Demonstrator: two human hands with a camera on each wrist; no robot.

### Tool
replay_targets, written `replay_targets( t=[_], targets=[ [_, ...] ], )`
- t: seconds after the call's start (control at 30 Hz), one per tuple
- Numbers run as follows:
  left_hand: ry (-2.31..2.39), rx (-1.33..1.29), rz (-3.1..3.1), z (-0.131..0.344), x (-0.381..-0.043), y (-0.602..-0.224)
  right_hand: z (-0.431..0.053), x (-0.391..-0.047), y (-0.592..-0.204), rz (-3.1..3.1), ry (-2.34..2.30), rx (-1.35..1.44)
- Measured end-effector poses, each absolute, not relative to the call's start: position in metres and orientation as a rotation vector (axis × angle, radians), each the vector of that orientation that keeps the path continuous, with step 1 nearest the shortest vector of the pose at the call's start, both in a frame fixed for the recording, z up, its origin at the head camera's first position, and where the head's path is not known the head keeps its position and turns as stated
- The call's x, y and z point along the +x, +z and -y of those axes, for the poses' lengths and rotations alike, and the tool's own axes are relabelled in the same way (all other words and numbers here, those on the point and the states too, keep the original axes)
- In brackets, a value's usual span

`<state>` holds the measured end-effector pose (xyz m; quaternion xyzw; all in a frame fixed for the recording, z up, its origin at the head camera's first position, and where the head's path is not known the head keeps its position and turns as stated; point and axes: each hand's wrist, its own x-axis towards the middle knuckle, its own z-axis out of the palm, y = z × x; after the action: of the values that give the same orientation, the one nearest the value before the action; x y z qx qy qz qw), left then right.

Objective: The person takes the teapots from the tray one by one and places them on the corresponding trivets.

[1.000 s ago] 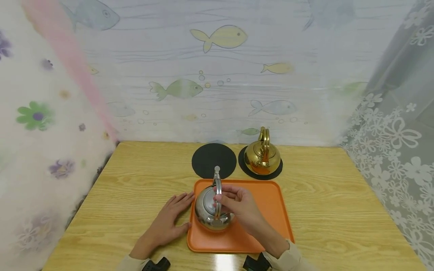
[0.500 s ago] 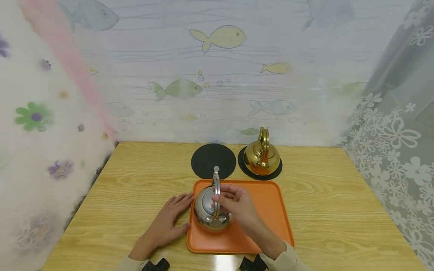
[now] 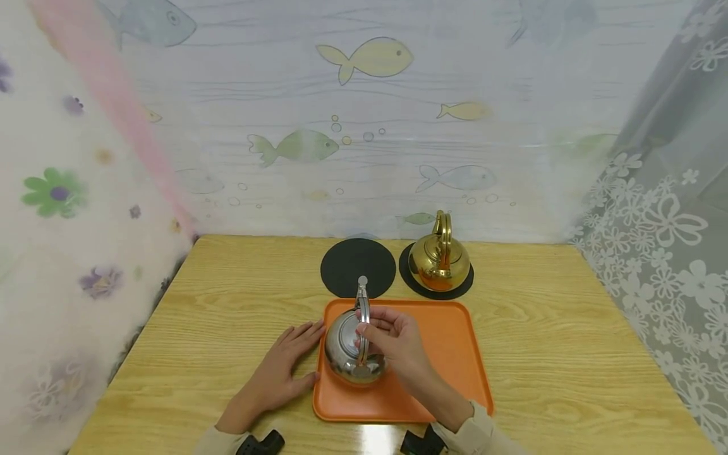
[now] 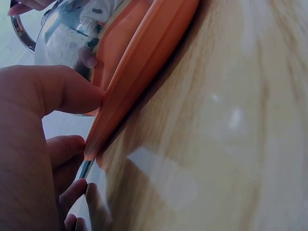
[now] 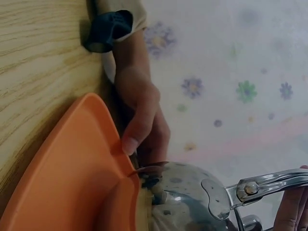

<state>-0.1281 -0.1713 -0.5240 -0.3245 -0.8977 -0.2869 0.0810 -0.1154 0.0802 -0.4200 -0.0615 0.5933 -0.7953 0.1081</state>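
A shiny steel kettle [image 3: 341,359] stands on the left half of an orange tray [image 3: 443,354]. My right hand [image 3: 405,347] holds its raised arched handle [image 3: 364,328], thumb on the near side. Part of that grip shows at the edge of the right wrist view, where fingers [image 5: 291,207] lie under the handle. To the left, my left hand [image 3: 280,373] rests with fingers spread and extended, its tips at the tray's left rim. In the left wrist view, the left thumb [image 4: 79,94] touches the tray wall [image 4: 139,67].
Behind the tray, two round black mats lie side by side on the wooden table [image 3: 239,278]. The left mat [image 3: 357,265] is bare, while a gold kettle [image 3: 438,268] stands on the right one. A fish-patterned curtain [image 3: 364,151] hangs along the back.
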Motion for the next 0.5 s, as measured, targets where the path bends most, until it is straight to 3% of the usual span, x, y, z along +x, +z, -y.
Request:
replay_targets(
  t=[0.5],
  targets=[
    [-0.854,-0.981,2.675,0.1714,-0.1292,-0.5225,-0.0811,-0.1153,-0.4234,-1.718,-2.365,-0.273]
  ],
)
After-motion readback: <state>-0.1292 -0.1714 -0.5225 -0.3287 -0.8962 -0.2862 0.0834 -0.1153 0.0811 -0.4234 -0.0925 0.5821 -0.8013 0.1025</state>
